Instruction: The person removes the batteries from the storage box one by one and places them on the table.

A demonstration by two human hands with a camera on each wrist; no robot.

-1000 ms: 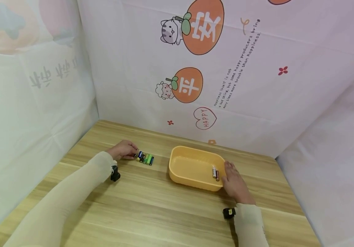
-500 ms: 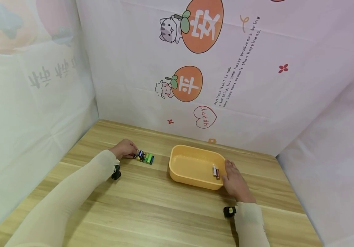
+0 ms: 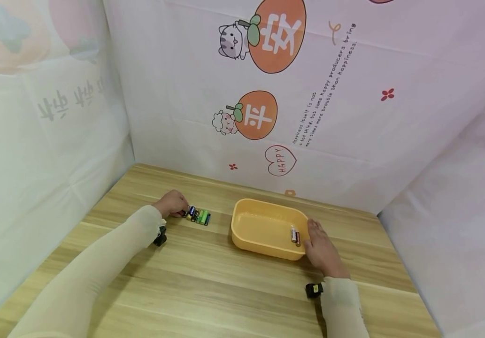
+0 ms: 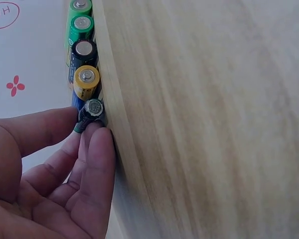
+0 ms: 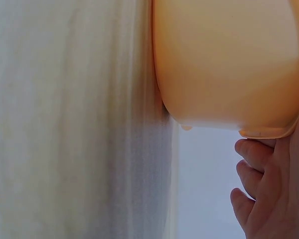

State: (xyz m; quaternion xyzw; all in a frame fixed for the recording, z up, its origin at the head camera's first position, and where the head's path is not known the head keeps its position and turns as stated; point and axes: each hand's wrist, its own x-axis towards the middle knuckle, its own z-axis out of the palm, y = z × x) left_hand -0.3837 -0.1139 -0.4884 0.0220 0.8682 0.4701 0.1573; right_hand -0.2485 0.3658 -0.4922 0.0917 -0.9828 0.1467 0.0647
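With its thumb and fingertips, my left hand (image 3: 173, 203) pinches a dark battery (image 4: 93, 108) at the near end of a row in the left wrist view. Beside it in that row lie a yellow-topped battery (image 4: 86, 82), a black one (image 4: 83, 52) and green ones (image 4: 81, 27). In the head view the row ends at a dark blue battery (image 3: 207, 219) on the right. My right hand (image 3: 323, 249) rests against the right end of a yellow plastic bin (image 3: 248, 246), fingers fairly straight along its outside. Two batteries (image 3: 295, 236) lie side by side inside the bin, near that end.
The wood-grain table (image 3: 208, 286) carries everything. A white printed cloth (image 3: 183, 103) rises as a wall behind it, with more cloth on both sides. Each wrist wears a small black camera, such as the right one (image 3: 313, 290).
My left hand has shifted very slightly to the right and up, staying at the left end of the battery row. My right hand, the bin and its batteries are unmoved.
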